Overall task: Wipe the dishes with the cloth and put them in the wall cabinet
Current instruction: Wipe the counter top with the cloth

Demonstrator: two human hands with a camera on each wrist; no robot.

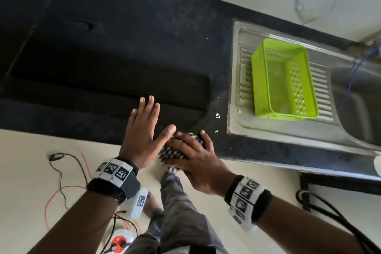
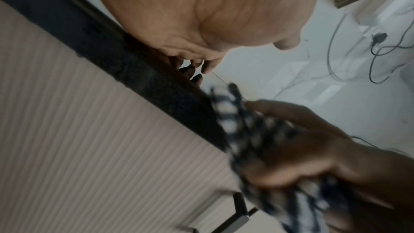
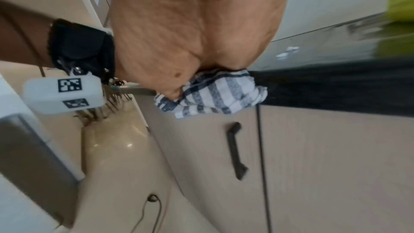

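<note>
My left hand [image 1: 144, 128] lies flat on the black countertop [image 1: 103, 47] near its front edge, fingers straight, holding nothing. Its thumb reaches toward my right hand [image 1: 195, 156], which covers and grips a bunched blue-and-white checked cloth [image 1: 172, 153] at the counter's edge. In the right wrist view the cloth [image 3: 215, 93] bulges out from under the palm [image 3: 197, 24] and hangs over the edge. The left wrist view shows the cloth [image 2: 246, 130] blurred, in the right hand's fingers [image 2: 291, 116]. No dish is in view.
A green perforated basket [image 1: 259, 80] stands on the drainboard of the steel sink [image 1: 237, 126] to the right; nothing shows inside it. Below the counter are cabinet doors with a dark handle [image 3: 234, 150]. Cables [image 1: 61, 171] lie on the floor.
</note>
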